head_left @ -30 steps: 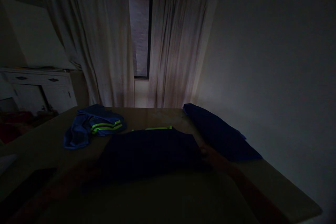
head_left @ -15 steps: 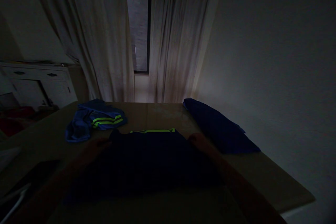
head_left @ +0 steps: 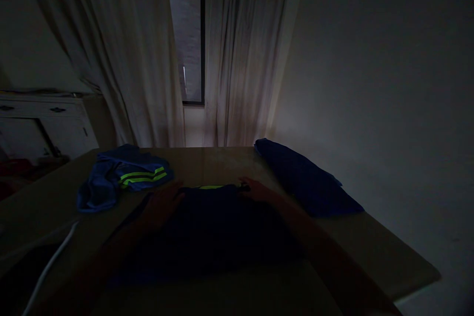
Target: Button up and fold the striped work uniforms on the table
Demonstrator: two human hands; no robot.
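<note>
The room is very dark. A dark navy garment (head_left: pixel 211 227) with a neon-yellow stripe along its far edge lies flat on the table (head_left: pixel 370 252) in front of me. My left hand (head_left: pixel 163 202) rests on the garment's far left corner, fingers stretched forward. My right hand (head_left: pixel 255 190) lies at the far right corner, right by the end of the yellow stripe. Its fingers look flat on the cloth, though the dark hides the fingertips.
A crumpled blue garment (head_left: pixel 122 177) with neon-yellow stripes sits at the back left of the table. A folded navy cloth (head_left: pixel 307 182) lies at the right. Pale curtains (head_left: pixel 237 59) frame a dark window behind. A white cabinet (head_left: pixel 44 123) stands at left; a white cable (head_left: pixel 48 266) crosses the near left.
Both hands have slid forward along the navy garment's sides to its far corners and moved closer together. The visible yellow stripe is shorter now. The camera has shifted slightly.
</note>
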